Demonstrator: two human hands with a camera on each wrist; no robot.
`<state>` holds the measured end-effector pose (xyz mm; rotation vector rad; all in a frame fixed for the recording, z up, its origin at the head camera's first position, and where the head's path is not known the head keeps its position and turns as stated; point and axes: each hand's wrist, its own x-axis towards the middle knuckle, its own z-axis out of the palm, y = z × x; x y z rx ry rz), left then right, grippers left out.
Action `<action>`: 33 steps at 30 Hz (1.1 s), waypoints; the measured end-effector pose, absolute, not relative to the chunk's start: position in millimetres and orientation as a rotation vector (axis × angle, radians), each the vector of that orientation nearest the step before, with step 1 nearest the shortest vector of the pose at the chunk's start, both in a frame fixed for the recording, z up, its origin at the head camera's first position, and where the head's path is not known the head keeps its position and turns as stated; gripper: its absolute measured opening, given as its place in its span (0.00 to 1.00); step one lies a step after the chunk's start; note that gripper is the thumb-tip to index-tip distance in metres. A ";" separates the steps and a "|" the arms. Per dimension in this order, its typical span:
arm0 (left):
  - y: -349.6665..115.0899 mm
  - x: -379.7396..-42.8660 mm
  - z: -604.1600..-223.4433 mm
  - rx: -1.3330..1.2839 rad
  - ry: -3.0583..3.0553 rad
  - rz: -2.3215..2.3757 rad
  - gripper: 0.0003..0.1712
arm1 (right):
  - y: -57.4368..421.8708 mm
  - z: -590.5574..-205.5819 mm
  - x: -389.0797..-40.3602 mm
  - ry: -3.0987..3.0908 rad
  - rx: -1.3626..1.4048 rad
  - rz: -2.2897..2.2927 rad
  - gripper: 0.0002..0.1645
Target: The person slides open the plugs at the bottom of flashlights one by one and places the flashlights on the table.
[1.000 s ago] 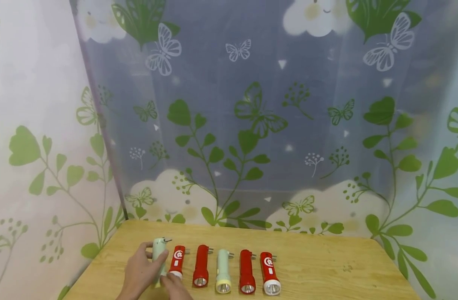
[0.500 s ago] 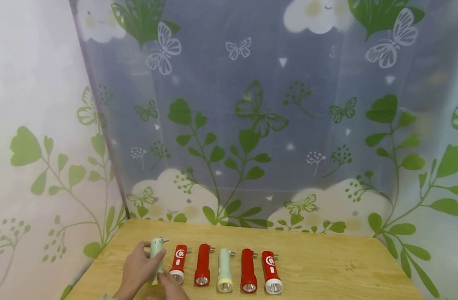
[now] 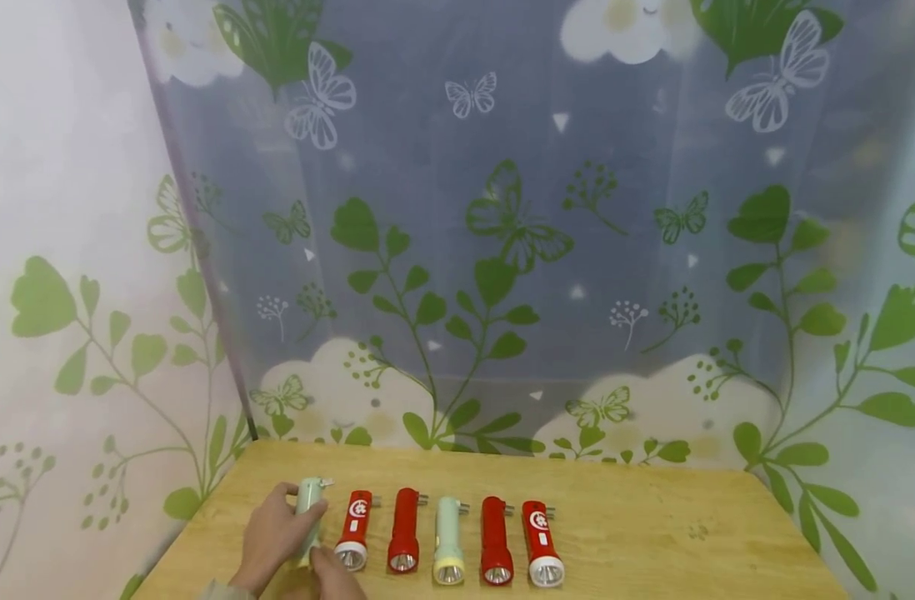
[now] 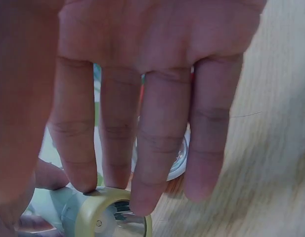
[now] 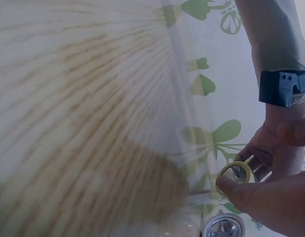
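Observation:
My left hand holds a mint-green flashlight upright at the table's left, its plug prongs at the top. My right hand is at its lower, yellow-rimmed end. In the right wrist view, the right thumb lies across the yellow lens rim, while the left hand's fingers wrap behind. Several long, fairly straight fingers hang over the yellow rim in the left wrist view, one fingertip touching the body beside it. Parts of the grip stay hidden. Nearest to the right is a red flashlight with a white rim.
More flashlights lie in a row on the wooden table: a plain red one, a mint one, another red one and a red, white-rimmed one. Their prongs point right. A leaf-printed curtain stands behind.
The held flashlight and both hands have shifted slightly left and nearer me, so the neighbouring red flashlight's white rim shows fully. The rest of the row stays put.

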<state>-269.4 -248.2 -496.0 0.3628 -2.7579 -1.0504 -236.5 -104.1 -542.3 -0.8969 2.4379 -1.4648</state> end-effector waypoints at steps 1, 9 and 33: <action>-248.3 -270.5 -496.0 0.368 -2.761 -1.051 0.35 | -104.9 -541.4 -236.5 2.392 -0.875 -1.494 0.37; -248.7 -279.8 -499.7 0.414 -2.816 -1.026 0.35 | -107.1 -538.6 -235.2 2.085 -0.717 -1.718 0.34; -254.0 -293.1 -505.9 0.460 -2.898 -0.994 0.34 | -142.0 -622.8 -285.4 1.888 -0.380 -1.731 0.15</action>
